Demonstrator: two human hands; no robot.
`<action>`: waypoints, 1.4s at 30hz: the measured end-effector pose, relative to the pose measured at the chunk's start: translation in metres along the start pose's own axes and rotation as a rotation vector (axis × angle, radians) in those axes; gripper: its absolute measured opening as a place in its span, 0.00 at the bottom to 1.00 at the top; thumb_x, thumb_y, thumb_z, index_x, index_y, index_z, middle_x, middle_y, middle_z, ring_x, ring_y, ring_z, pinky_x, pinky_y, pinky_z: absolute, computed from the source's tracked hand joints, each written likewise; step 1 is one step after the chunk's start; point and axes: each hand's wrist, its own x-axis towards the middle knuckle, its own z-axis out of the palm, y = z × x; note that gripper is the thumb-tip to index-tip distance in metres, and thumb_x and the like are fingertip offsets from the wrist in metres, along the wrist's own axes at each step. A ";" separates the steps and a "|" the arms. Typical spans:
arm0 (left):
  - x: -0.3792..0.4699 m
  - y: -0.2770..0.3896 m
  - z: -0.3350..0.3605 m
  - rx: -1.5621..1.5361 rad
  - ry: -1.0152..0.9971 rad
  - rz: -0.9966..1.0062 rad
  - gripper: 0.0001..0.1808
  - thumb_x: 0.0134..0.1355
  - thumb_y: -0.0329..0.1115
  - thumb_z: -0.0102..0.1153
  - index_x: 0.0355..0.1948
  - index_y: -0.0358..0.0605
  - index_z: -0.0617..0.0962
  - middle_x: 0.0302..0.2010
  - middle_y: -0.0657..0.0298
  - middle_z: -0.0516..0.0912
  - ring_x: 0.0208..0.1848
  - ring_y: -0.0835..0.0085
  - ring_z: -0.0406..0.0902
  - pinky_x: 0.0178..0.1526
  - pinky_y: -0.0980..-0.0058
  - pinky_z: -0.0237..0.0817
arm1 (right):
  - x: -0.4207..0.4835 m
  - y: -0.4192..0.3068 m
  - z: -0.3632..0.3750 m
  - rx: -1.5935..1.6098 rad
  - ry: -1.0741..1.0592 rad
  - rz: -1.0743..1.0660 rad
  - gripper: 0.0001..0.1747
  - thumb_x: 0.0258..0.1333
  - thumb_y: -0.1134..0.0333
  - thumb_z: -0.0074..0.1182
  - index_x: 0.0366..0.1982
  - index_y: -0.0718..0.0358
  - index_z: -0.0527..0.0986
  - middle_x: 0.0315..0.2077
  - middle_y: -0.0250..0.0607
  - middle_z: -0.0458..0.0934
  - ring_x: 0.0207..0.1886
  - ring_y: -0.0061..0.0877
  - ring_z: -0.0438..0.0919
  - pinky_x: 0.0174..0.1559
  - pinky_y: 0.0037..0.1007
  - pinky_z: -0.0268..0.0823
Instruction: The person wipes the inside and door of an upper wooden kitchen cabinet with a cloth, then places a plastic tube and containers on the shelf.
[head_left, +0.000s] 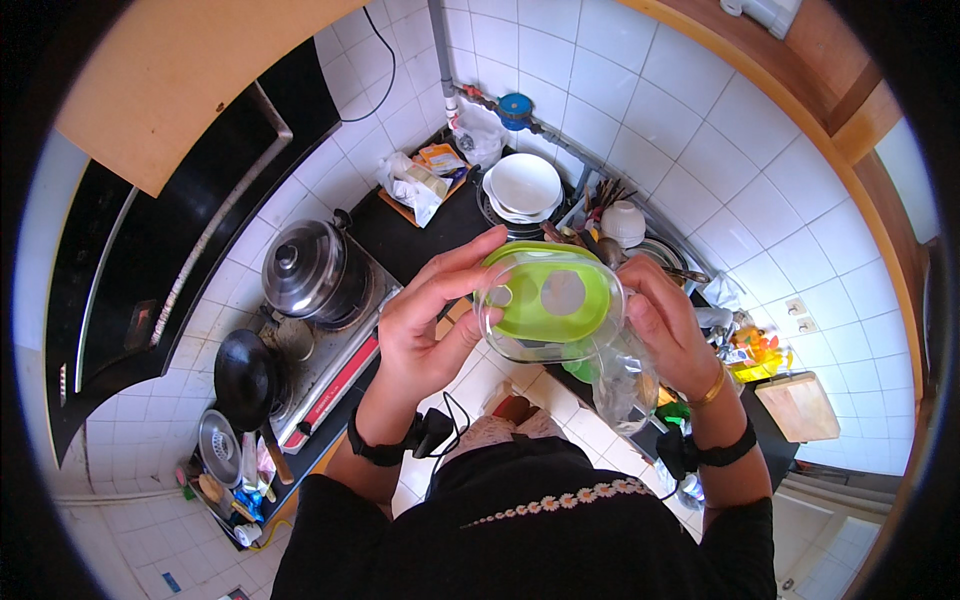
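Note:
Above the counter's corner, both hands grip a clear plastic container piece (544, 349) with a rounded oblong rim. A bright green plastic lid (596, 307) with a large round opening and a smaller one shows against it; whether it lies inside or behind is hard to tell. My left hand (431, 319) pinches the left end between thumb and fingers. At the right end, my right hand (670, 326) has its fingers curled around the edge. Another crinkly-looking transparent plastic piece (626, 386) hangs below my right hand, and its exact shape is unclear.
A lidded steel pot (304, 266) and a black wok (244, 379) sit on the gas stove (341, 379) at left. Stacked white bowls (525, 184), a food packet (416, 184) and utensils (611, 195) stand behind. A wooden cutting board (799, 407) lies right. The range hood (202, 217) overhangs the left.

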 end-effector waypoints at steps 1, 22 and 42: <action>0.000 -0.001 -0.001 -0.033 -0.025 -0.002 0.20 0.62 0.25 0.66 0.55 0.35 0.80 0.64 0.41 0.76 0.67 0.52 0.74 0.66 0.59 0.65 | -0.001 0.002 0.000 0.025 0.006 0.022 0.20 0.74 0.55 0.44 0.43 0.68 0.73 0.36 0.42 0.70 0.39 0.32 0.71 0.44 0.31 0.64; -0.002 -0.008 0.002 -0.104 -0.131 -0.109 0.43 0.60 0.29 0.71 0.73 0.36 0.63 0.73 0.49 0.67 0.75 0.60 0.63 0.75 0.62 0.54 | -0.004 0.016 0.010 0.378 0.088 0.325 0.24 0.75 0.47 0.44 0.39 0.62 0.72 0.34 0.29 0.70 0.40 0.17 0.69 0.48 0.24 0.66; -0.006 -0.013 0.006 -0.107 -0.083 -0.155 0.39 0.63 0.34 0.68 0.72 0.37 0.65 0.72 0.50 0.68 0.73 0.60 0.66 0.73 0.63 0.57 | -0.021 0.046 0.010 0.745 0.152 0.416 0.16 0.72 0.59 0.51 0.52 0.63 0.74 0.45 0.33 0.78 0.48 0.20 0.78 0.54 0.26 0.72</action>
